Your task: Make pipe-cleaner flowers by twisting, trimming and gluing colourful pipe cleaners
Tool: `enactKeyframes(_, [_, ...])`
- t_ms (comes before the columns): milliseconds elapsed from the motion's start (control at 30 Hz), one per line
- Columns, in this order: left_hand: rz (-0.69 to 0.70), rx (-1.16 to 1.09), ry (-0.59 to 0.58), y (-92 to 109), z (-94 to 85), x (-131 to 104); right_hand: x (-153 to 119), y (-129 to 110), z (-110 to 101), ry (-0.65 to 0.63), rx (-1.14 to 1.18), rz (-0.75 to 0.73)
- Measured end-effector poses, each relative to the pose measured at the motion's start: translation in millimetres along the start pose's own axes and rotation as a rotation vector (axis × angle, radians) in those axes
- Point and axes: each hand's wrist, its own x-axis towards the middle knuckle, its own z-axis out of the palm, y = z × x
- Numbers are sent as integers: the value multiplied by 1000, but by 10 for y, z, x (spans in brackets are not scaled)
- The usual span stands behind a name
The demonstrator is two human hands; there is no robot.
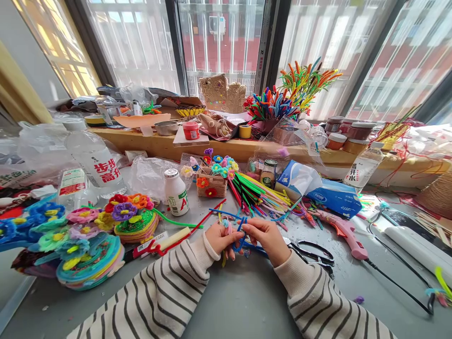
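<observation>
Both my hands meet over the grey table, bending a blue pipe cleaner (226, 213) whose one end sticks out to the left. My left hand (221, 239) pinches it from the left, with pale pink and yellow pieces showing at its fingers. From the right, thumb and fingers of my right hand (265, 239) close on the looped blue part. Just right of that hand lie black-handled scissors (316, 252), partly covered by it. A red pipe cleaner (187, 233) lies left of my left hand.
Pipe-cleaner flower pieces (88, 259) stand at left, near a white bottle (176, 193). A flower-trimmed basket (213, 186) and a pipe-cleaner bundle (252, 190) lie ahead. At right are a pink glue gun (348, 233) with its cord and a blue tissue pack (334, 195).
</observation>
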Motion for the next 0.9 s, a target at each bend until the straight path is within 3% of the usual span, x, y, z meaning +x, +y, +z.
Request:
enactKeyframes(233, [-30, 67, -15, -4, -2, -13, -13, 5, 48, 9, -18, 72])
enactKeyframes(333, [14, 121, 46, -35, 2, -5, -7, 41, 34, 51, -34, 47])
enactKeyframes(600, [457, 557, 421, -39, 10, -34, 23, 109, 2, 112, 134, 91])
enactKeyframes(800, [698, 807, 541, -62, -22, -38, 26, 124, 32, 144, 194, 116])
enactKeyframes(900, [732, 840, 570, -73, -21, -32, 24, 117, 41, 172, 207, 116])
